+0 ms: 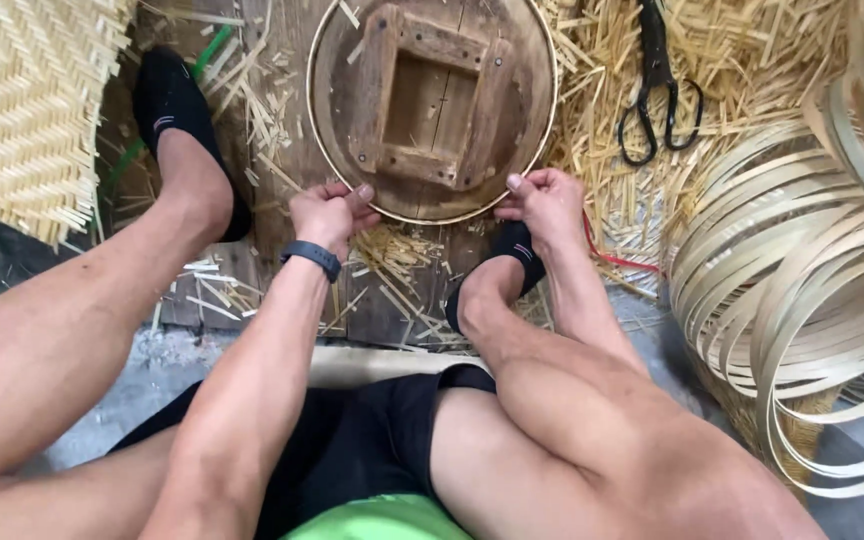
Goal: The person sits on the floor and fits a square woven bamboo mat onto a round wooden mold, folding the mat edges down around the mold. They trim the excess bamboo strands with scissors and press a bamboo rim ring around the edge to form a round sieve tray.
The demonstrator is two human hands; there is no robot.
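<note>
Round wooden form [432, 105], ringed by a thin pale hoop [317, 160], lies flat on the dark floor boards [282, 60] at the top middle of the view, a square wooden frame fixed on its upper face. The person sits on the floor behind it, knees spread, and grips its near edge with both hands.

At the far left, a woven mat [27, 100] of pale strips fills the top left corner, its edge ragged. Just beside it the left foot in a black sock [172, 110] rests on the boards, with green cord [132, 150] showing under the mat's edge. Short cut strips [252, 110] lie scattered between that foot and the form.

The left hand [330, 215], a dark band [312, 258] on its wrist, has its fingers curled closed over the hoop at the form's lower left rim, thumb on top. The right hand [544, 205] does the same at the lower right rim, fingers pinched on the hoop. Below it the right foot, also in a black sock [507, 262], is tucked near the form's near edge, touching the litter of strips. A bit of red cord [607, 255] runs out just right of that hand.

Further right, black scissors [662, 90] lie on a heap of trimmings, well apart from the hands. At the far right edge a big loose coil of long thin strips [802, 280] stands on the floor.
</note>
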